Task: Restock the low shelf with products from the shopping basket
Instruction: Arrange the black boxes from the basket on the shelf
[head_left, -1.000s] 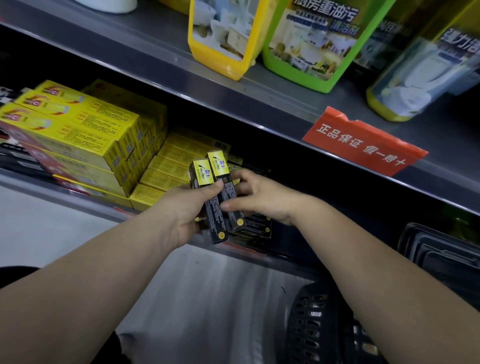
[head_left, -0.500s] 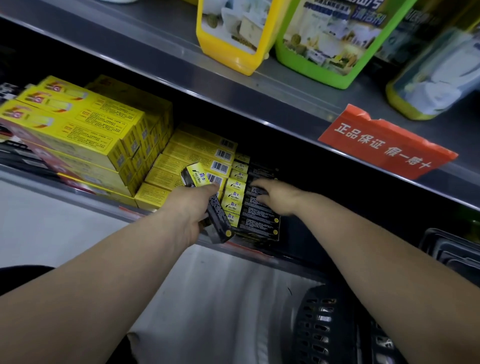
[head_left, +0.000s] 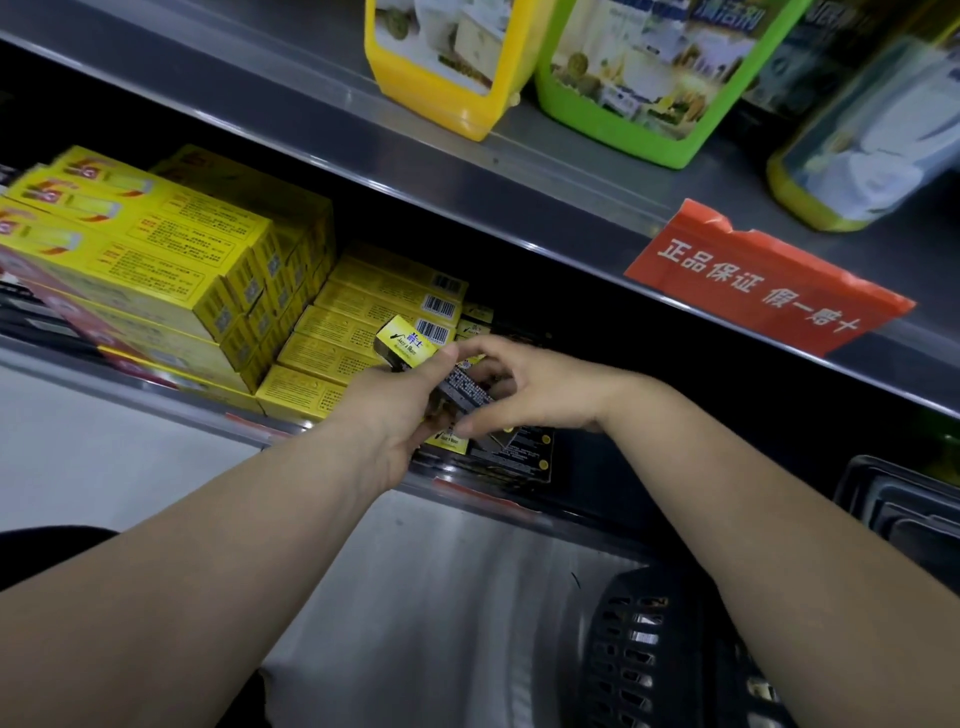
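the left hand (head_left: 387, 415) grips one black box with a yellow end (head_left: 406, 344), thumb curled over its top face, holding it tilted just above the front of the low shelf (head_left: 171, 387). the right hand (head_left: 530, 395) meets it from the other side – fingers curled, thumb and fingertips pinching the box's lower, darker end. both hands are clamped on this same single box, and it is off the shelf floor.

directly under the hands, at the front of the low shelf, lies a stack of matching black boxes (head_left: 519, 454); the hands cover most of it, so their number cannot be told. further left on the low shelf sits a stepped pile of flat yellow cartons (head_left: 358, 325), at least five showing. left of that again stands a taller block of long yellow cartons (head_left: 156, 249), three across its top.

below the low shelf, to the right, is one black shopping basket (head_left: 660, 649). above the low shelf hangs one red tag (head_left: 769, 283), and three bottles stand on the board over it – a yellow bottle (head_left: 441, 73), a green bottle (head_left: 649, 88) and a blurred yellow-green bottle (head_left: 857, 156).
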